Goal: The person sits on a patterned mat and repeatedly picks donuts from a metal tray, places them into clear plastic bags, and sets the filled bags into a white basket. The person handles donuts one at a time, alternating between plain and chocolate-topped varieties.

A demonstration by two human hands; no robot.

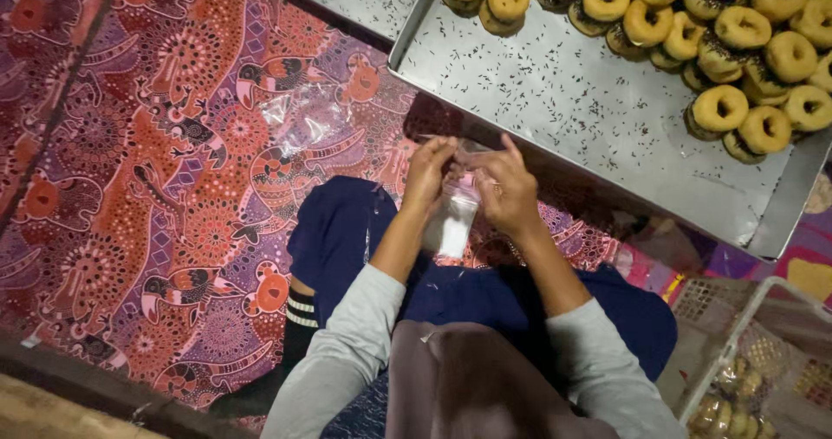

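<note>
My left hand (427, 172) and my right hand (507, 188) are close together above my lap, both pinching the top of a small clear plastic bag (454, 218) that hangs down between them. The bag looks pale, and I cannot tell whether anything is inside it. Just beyond my hands lies a large metal tray (563, 101) dotted with dark sprinkles. Several ring doughnuts (719, 32), golden on top with dark undersides, are stacked along its far right part.
Loose clear plastic bags (299, 123) lie on the red and purple patterned mat (156, 188) to the left. A white wire basket (754, 361) at lower right holds packed doughnuts. My legs in dark blue trousers are folded under me.
</note>
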